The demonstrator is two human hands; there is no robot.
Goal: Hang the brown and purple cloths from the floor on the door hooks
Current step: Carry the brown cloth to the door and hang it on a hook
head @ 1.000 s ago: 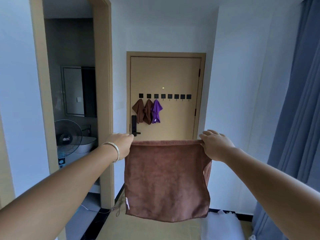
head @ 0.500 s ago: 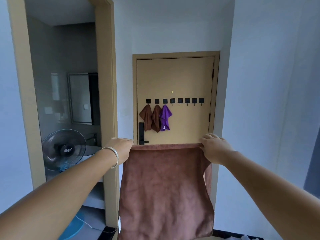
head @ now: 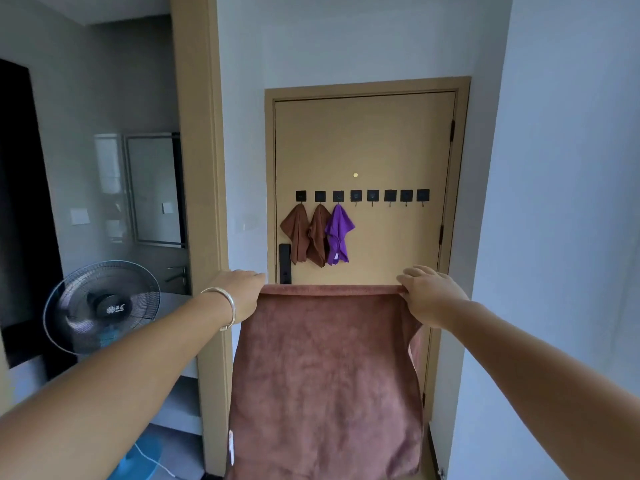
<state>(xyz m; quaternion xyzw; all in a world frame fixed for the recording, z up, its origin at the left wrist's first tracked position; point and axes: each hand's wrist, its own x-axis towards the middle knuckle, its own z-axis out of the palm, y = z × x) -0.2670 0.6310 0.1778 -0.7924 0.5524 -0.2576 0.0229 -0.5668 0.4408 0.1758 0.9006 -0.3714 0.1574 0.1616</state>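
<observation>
Closing on the door [head: 363,140], now nearer than a second ago. Left hand [head: 242,292] and right hand [head: 427,299] each pinch a top corner of the brown cloth [head: 325,375], spread between them. Fourth hook [head: 356,195], right of the purple cloth [head: 337,233], looks free.

A round fan [head: 101,307] stands in the left doorway, a mirror [head: 154,188] on the grey wall behind it.

White walls [head: 561,202] right and centre of frame; tan door frame [head: 195,168] left of centre opens onto a grey room holding a mirror [head: 154,188], a standing fan [head: 102,306] at lower left; soft, even light
</observation>
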